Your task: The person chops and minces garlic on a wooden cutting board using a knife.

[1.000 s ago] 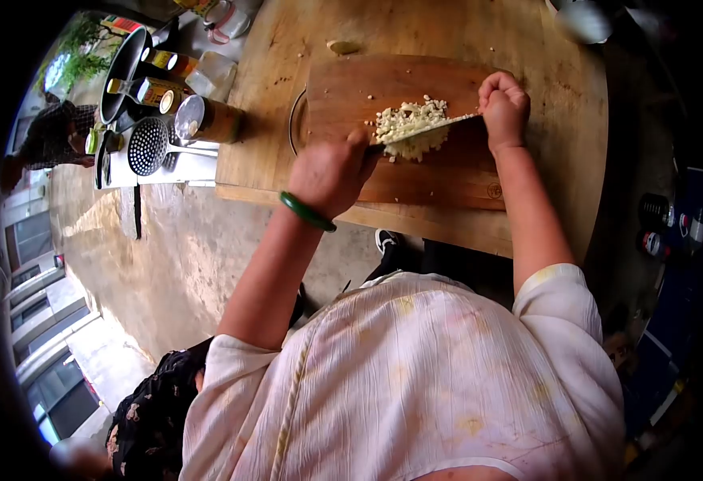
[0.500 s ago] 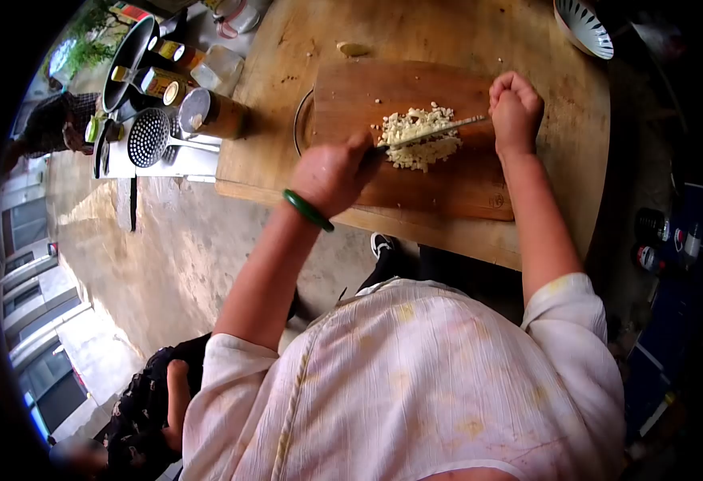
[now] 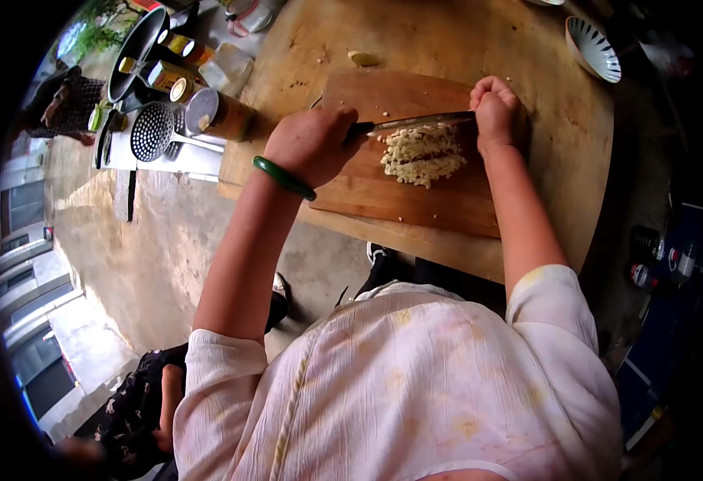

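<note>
In the head view, my left hand (image 3: 311, 144), with a green bangle on its wrist, is closed around the dark handle of a knife (image 3: 423, 122). The blade lies nearly level, its edge side hidden from this angle, along the far side of a pile of chopped pale pieces, which look like garlic (image 3: 423, 156). My right hand (image 3: 495, 112) is closed at the tip end of the blade, the fingers curled. Beneath the pile is a wooden cutting board (image 3: 359, 196), with a few loose bits scattered on it.
The board rests on a wooden table (image 3: 447, 36). A patterned bowl (image 3: 593, 50) stands at the far right, and a small yellowish piece (image 3: 363, 58) lies beyond the board. On the left are jars (image 3: 219, 114), a skimmer (image 3: 155, 132) and a pan (image 3: 139, 48). Another person (image 3: 139, 409) is at lower left.
The knife has moved from the middle of the pile to its far edge, and its blade lies more level. My left hand has shifted left and up. The pile now shows grooves across it.
</note>
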### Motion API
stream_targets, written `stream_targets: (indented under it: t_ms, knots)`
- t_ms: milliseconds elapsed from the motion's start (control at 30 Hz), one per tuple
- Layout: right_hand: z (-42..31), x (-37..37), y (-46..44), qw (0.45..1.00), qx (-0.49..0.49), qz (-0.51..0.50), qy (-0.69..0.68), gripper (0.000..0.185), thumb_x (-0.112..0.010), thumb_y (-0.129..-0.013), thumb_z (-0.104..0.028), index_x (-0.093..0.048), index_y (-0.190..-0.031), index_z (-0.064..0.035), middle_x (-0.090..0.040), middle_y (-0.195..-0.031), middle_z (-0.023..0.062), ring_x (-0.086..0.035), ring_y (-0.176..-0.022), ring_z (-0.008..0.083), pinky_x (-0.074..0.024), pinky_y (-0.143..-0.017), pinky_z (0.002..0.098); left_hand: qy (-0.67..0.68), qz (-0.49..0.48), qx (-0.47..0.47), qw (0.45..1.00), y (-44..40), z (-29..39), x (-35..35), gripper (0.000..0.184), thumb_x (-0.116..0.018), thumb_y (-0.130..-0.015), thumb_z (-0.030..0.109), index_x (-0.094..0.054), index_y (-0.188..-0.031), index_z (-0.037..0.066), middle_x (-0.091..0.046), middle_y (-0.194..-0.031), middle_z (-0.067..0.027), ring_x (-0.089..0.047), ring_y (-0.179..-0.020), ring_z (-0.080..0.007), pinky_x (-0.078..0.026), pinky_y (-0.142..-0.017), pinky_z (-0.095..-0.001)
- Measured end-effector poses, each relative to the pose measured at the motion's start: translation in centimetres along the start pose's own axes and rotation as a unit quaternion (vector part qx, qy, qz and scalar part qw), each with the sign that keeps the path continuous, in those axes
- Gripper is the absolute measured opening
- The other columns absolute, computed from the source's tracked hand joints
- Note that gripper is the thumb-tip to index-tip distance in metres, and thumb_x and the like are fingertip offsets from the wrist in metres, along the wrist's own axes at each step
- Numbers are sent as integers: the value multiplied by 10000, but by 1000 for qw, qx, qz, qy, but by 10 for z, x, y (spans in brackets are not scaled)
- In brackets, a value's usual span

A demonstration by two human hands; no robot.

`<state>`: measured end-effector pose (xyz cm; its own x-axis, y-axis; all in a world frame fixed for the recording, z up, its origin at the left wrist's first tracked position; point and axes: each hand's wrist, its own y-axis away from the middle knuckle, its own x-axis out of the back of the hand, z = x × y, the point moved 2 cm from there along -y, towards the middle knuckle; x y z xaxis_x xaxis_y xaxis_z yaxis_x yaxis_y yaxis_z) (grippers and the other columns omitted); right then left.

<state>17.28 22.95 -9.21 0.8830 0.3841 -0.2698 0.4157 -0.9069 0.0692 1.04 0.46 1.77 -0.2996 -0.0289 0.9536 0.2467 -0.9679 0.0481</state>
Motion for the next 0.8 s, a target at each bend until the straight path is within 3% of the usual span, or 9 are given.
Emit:
stream_targets:
  t_ms: [67, 167, 300, 467, 533, 567, 600, 667, 800]
  knots:
    - [-2, 4, 1, 999, -8, -28, 18, 233, -390, -707, 85, -545, -616, -62, -514, -617, 8, -461, -573, 106, -372, -539, 240, -28, 15, 5, 999, 4, 9, -1, 266, -598, -925, 353, -612, -844, 100, -625, -693, -154, -617, -661, -379, -475, -597, -481]
    - [-25, -17, 17, 967, 134, 7, 217, 203, -420, -720, 50, -572, -637, -56, -520, -596, -7, -486, -573, 112, -415, -570, 254, 42, 11, 53, 998, 13, -17, -40, 265, -611, -917, 347, -616, -839, 94, -625, -688, -160, -621, -681, -387, -476, -606, -485]
    - [3, 5, 3, 999, 25, -25, 34, 229, -393, -705, 78, -552, -628, -68, -493, -601, -11, -435, -544, 93, -350, -518, 235, 36, -7, 3, 999, 3, -6, -17, 265, -615, -910, 348, -615, -857, 88, -634, -725, -167, -621, -697, -382, -475, -613, -477]
    - [-24, -1, 19, 999, -4, -11, 36, 227, -381, -703, 74, -537, -632, -74, -481, -605, -15, -420, -542, 87, -329, -511, 228, 8, 1, 76, 997, 11, 4, -39, 270, -596, -926, 357, -616, -842, 101, -641, -720, -154, -633, -697, -373, -485, -602, -468]
    - [-53, -19, 38, 949, 156, 24, 274, 218, -382, -706, 62, -533, -634, -77, -488, -607, -9, -433, -546, 90, -338, -511, 233, 41, 23, 65, 997, 17, -3, -42, 271, -599, -927, 356, -613, -832, 102, -638, -707, -152, -633, -696, -372, -483, -603, -470]
    - [-32, -11, 26, 950, 178, 24, 255, 215, -386, -706, 55, -534, -631, -82, -499, -610, -3, -451, -560, 91, -351, -514, 238, 46, 13, 42, 998, 14, -9, -46, 271, -600, -927, 351, -613, -828, 98, -637, -706, -152, -631, -695, -372, -482, -605, -472]
    - [-20, 2, 31, 951, 171, 20, 258, 215, -386, -706, 55, -534, -631, -82, -499, -610, -3, -451, -560, 91, -351, -514, 238, 52, 3, 22, 998, 12, -7, -39, 272, -601, -926, 346, -612, -823, 95, -636, -706, -151, -630, -693, -372, -481, -607, -474]
    - [-8, 16, 16, 997, 7, -6, 73, 220, -389, -704, 52, -540, -624, -87, -511, -611, 2, -464, -568, 96, -360, -524, 235, 26, -9, 6, 1000, -2, 7, -14, 270, -596, -927, 340, -599, -830, 88, -634, -708, -154, -627, -693, -372, -477, -608, -482]
    - [-7, 22, 14, 997, -1, -14, 71, 230, -394, -704, 49, -562, -629, -88, -507, -597, -3, -466, -564, 92, -366, -528, 235, -44, 6, 10, 999, 11, 25, -20, 238, -600, -922, 314, -572, -840, 91, -628, -686, -160, -626, -673, -376, -478, -598, -486]
